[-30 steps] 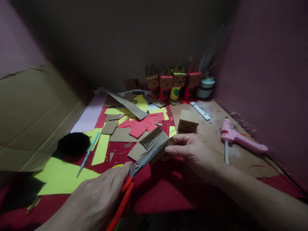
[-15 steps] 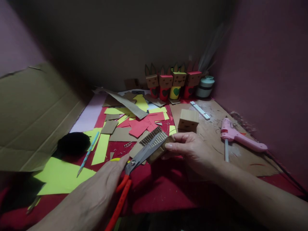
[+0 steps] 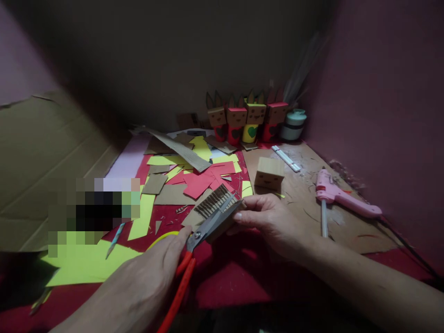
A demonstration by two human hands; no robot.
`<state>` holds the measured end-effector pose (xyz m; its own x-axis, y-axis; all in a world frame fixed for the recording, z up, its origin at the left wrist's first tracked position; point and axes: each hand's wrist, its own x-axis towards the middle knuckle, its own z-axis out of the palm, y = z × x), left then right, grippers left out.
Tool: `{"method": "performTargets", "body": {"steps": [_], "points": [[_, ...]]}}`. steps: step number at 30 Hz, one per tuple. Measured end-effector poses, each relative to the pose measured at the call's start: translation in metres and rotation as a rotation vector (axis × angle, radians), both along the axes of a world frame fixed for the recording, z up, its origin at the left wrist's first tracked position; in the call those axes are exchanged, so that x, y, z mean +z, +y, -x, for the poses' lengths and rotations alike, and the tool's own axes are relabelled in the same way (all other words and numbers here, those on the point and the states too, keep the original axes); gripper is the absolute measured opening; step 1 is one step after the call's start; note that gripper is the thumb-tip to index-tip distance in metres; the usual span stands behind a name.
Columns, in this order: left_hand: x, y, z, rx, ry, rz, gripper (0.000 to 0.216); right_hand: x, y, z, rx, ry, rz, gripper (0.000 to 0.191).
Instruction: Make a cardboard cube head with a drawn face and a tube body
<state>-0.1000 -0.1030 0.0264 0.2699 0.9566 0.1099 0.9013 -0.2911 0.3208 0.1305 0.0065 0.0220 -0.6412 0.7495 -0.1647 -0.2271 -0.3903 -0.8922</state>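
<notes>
My left hand [image 3: 163,263] is closed around a pair of scissors [image 3: 196,237] with orange-red handles. Its blades point up and to the right, against a small piece of corrugated cardboard [image 3: 215,203] whose ridges are exposed. Part of that piece is hidden by the blades. My right hand [image 3: 265,215] pinches the cardboard's right end between thumb and fingers. Just beyond the right hand sits a cardboard box head [image 3: 269,173] with a drawn face. A yellow curved strip [image 3: 163,238] lies behind my left hand.
Several rabbit-eared figures [image 3: 236,120] line the back beside a pale blue pot [image 3: 294,124]. A pink glue gun [image 3: 343,196] rests on the right, with glue sticks [image 3: 286,158] farther back. Red paper [image 3: 197,184] and other scraps litter the left. A large cardboard sheet [image 3: 58,157] stands at left.
The scissor blades have come closer together on the cardboard. Both hands keep their grips. The whole view has shifted slightly, and a blurred patch now covers the dark round thing at left.
</notes>
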Motion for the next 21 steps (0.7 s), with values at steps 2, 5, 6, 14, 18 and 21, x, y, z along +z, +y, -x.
{"method": "performTargets", "body": {"steps": [2, 5, 6, 14, 18, 21], "points": [[-0.005, -0.002, 0.004, -0.069, 0.048, -0.022, 0.041, 0.0, 0.0, 0.0, 0.0, -0.004, 0.002, 0.018], [-0.011, -0.004, 0.009, -0.118, 0.095, -0.124, 0.044, -0.002, 0.0, 0.001, -0.001, 0.006, 0.013, 0.018], [-0.012, -0.004, 0.01, -0.136, 0.112, -0.152, 0.044, -0.003, 0.0, 0.0, 0.0, 0.013, 0.016, 0.017], [-0.017, -0.005, 0.013, -0.196, 0.244, -0.261, 0.053, -0.004, -0.001, 0.0, 0.008, 0.028, 0.02, 0.018], [-0.012, -0.006, 0.011, -0.216, 0.24, -0.239, 0.051, -0.007, 0.0, 0.002, 0.017, 0.025, 0.029, 0.019], [-0.008, -0.006, 0.009, -0.249, 0.195, -0.241, 0.044, -0.008, 0.001, 0.002, 0.018, 0.02, 0.027, 0.022]]}}
